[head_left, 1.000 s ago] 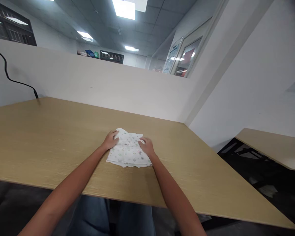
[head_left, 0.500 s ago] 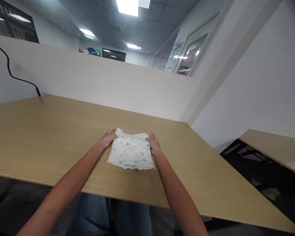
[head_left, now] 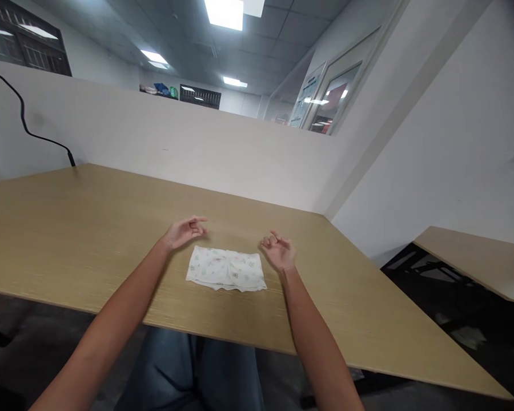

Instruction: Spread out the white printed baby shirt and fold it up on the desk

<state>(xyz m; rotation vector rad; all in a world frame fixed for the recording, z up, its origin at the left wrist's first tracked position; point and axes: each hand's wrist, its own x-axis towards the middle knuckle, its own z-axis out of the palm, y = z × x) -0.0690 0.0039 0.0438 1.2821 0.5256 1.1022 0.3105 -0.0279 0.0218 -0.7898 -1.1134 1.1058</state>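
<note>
A white cloth (head_left: 227, 269) with a small printed pattern lies folded into a wide, low rectangle on the wooden table, close to its front edge. Its lower edge is wavy, with layers showing there. My left hand (head_left: 186, 232) hovers just beyond the cloth's far left corner, fingers apart and holding nothing. Past the far right corner is my right hand (head_left: 278, 250), palm turned up, fingers loosely curled and spread, with nothing in it. Neither hand touches the cloth.
The wooden table (head_left: 111, 228) ends at a low white partition (head_left: 205, 148) at the back. A black cable (head_left: 38, 136) hangs down at the left. Another table (head_left: 475, 257) stands at the right, beyond a dark gap.
Both hands have let go of the cloth's far edge and moved apart from it. The cloth now covers less depth, its far part folded toward me.
</note>
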